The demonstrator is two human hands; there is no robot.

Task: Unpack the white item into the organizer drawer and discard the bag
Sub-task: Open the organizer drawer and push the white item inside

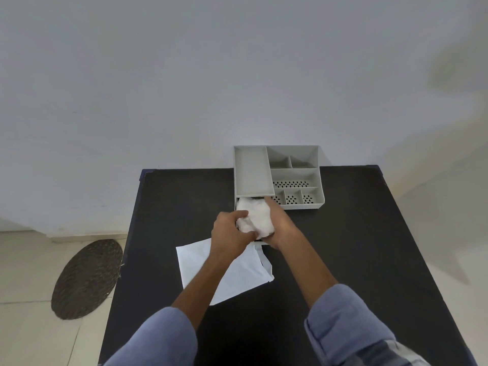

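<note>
- Both hands, left (232, 231) and right (280, 223), grasp the white item (254, 217) over the open drawer (257, 243).
- Bag (237, 273) lies flat on the counter (343, 233).

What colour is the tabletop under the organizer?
Black, or very dark, seen in the head view: tabletop, with the pale grey organizer on it.

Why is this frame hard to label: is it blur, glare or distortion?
Head view: wide-angle bending bows the dark table edges; soft overall, no glare; white fabric item blows out against the grey plastic organizer; faint shadows on the wall.
</note>
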